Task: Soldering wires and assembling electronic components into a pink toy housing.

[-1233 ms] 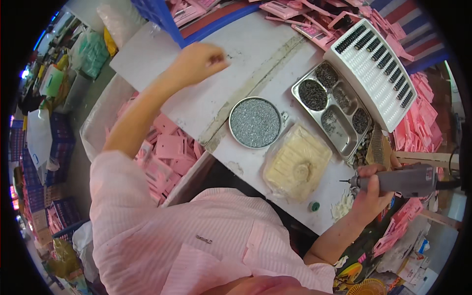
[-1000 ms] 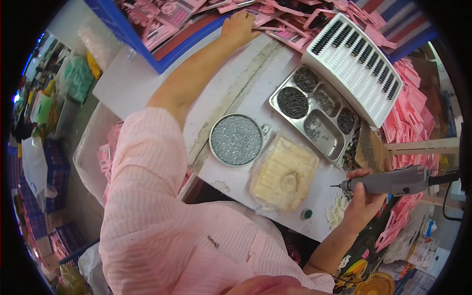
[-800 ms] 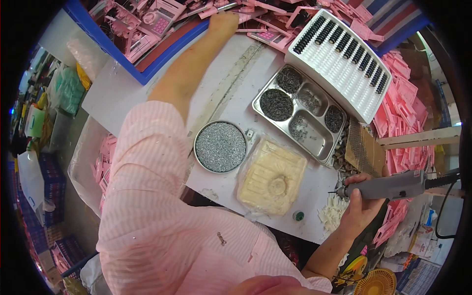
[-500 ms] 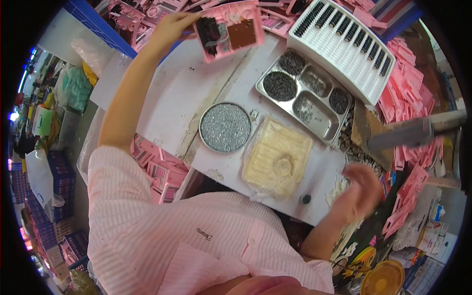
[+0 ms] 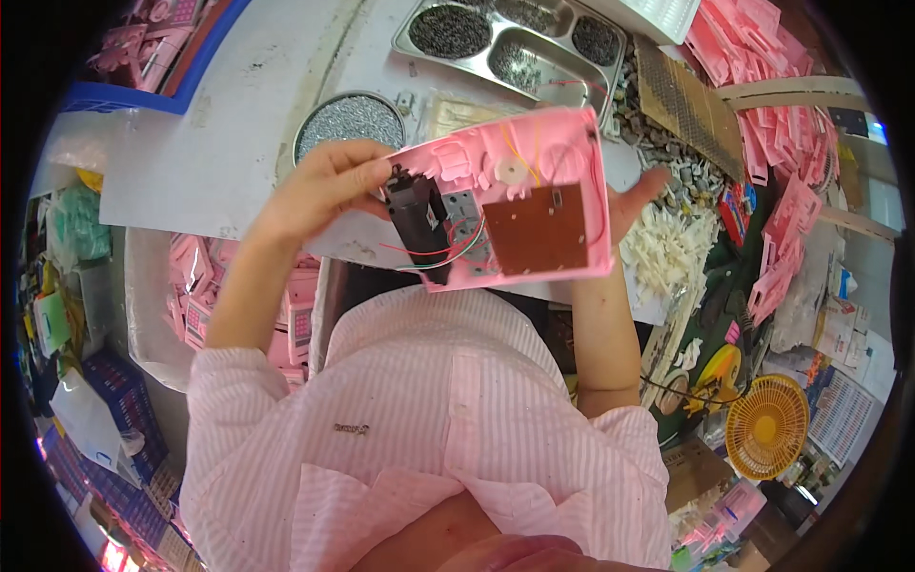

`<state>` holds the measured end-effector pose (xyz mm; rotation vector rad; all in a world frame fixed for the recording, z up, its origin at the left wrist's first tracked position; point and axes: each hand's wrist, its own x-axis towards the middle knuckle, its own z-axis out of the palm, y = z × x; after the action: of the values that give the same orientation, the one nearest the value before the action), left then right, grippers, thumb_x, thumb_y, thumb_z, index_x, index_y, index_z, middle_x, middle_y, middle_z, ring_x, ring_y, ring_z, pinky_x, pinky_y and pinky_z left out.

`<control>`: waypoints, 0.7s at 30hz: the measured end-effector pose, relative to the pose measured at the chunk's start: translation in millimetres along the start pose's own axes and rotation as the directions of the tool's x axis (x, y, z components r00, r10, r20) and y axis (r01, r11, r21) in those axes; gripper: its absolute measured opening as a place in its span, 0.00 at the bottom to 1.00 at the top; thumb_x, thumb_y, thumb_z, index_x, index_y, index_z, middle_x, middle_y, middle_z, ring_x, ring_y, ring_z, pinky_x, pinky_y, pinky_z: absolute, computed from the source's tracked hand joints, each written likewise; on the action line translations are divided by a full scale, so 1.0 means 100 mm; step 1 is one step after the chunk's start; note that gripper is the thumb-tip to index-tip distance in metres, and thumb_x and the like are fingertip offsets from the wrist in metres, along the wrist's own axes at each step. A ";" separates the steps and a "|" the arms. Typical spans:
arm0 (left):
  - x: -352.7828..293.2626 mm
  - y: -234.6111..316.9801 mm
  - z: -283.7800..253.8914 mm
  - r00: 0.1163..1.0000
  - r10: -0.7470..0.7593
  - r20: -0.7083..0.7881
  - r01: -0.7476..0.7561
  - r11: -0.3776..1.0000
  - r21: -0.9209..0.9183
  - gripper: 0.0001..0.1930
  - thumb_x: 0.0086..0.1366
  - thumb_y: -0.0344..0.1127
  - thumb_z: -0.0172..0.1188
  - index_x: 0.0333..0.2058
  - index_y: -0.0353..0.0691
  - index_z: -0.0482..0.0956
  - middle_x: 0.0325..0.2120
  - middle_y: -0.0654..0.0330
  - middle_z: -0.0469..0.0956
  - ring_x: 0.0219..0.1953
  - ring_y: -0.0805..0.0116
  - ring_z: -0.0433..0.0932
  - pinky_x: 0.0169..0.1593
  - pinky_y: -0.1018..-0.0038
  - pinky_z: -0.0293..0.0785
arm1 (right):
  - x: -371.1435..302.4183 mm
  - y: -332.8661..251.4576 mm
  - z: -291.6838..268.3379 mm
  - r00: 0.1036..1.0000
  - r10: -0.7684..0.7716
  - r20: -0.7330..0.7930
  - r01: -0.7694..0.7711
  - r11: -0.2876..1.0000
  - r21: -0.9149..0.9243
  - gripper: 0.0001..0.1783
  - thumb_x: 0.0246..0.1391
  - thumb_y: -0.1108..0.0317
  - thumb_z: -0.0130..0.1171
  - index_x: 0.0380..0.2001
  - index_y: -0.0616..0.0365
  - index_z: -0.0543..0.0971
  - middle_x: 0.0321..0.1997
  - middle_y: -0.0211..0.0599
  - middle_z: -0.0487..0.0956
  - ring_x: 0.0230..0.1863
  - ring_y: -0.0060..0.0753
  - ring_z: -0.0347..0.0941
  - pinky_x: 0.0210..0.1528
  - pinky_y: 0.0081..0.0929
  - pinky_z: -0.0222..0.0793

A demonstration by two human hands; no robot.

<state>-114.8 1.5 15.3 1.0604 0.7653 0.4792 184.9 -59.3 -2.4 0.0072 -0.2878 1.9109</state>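
Note:
In front of my chest is a pink plastic casing (image 5: 543,153), its open inside facing me. It holds a black box-shaped part (image 5: 416,217), a grey metal piece (image 5: 464,221), a brown circuit board (image 5: 537,232), a small white wheel and thin red, green and yellow wires. My left hand (image 5: 329,189) grips the casing's left edge, thumb on the near side. At the casing's right edge is my right hand (image 5: 633,202), partly hidden behind it. One of its digits stretches out away from the casing; the others cannot be seen.
Behind the casing stand a round tin of small silvery parts (image 5: 351,122) and a steel compartment tray (image 5: 562,84) of dark screws. White plastic pieces (image 5: 667,243) are heaped at right, beside stacked pink panels (image 5: 786,153). A blue crate (image 5: 195,81) sits at far left.
The left hand has brought the pink casing from the far side of the table toward my chest. The right hand has moved up and left to the casing's right edge. The view has shifted.

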 end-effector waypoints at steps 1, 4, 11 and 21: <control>0.09 0.16 -0.03 0.998 -0.030 0.056 0.024 0.995 0.100 0.18 0.71 0.45 0.60 0.44 0.33 0.82 0.36 0.60 0.83 0.36 0.72 0.82 0.40 0.75 0.82 | 0.04 -0.07 0.00 0.995 0.036 -0.096 -0.045 0.995 -0.089 0.70 0.46 0.14 0.45 0.71 0.70 0.52 0.68 0.57 0.67 0.65 0.49 0.69 0.67 0.45 0.65; 0.43 0.45 -0.05 0.945 -0.177 0.275 0.053 0.913 0.405 0.19 0.67 0.46 0.64 0.44 0.34 0.82 0.33 0.65 0.82 0.33 0.77 0.80 0.39 0.77 0.79 | 0.15 -0.21 0.10 0.946 0.256 -0.199 -0.324 0.732 -0.599 0.42 0.59 0.44 0.56 0.65 0.68 0.65 0.60 0.52 0.75 0.58 0.40 0.75 0.62 0.37 0.70; 1.17 0.66 0.18 0.967 0.089 0.238 -0.217 0.778 0.590 0.15 0.64 0.40 0.67 0.43 0.34 0.81 0.33 0.58 0.83 0.36 0.71 0.82 0.39 0.73 0.80 | 0.06 -0.28 0.06 0.971 -0.139 -0.195 -0.100 0.501 -0.859 0.23 0.57 0.74 0.61 0.56 0.68 0.75 0.57 0.43 0.78 0.50 0.29 0.79 0.51 0.26 0.76; 0.22 -0.18 0.73 0.746 0.516 0.420 -0.597 0.242 0.765 0.16 0.51 0.32 0.70 0.39 0.41 0.78 0.39 0.55 0.75 0.43 0.51 0.76 0.47 0.59 0.72 | -0.10 -0.03 -0.14 0.830 -0.516 0.211 -0.125 -0.542 -0.831 0.17 0.47 0.80 0.53 0.39 0.57 0.84 0.47 0.40 0.77 0.49 0.44 0.70 0.50 0.32 0.69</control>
<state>-45.1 -34.6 12.2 2.4083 0.4925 0.6601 193.1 -64.7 -16.8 -1.4981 -1.5709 0.3160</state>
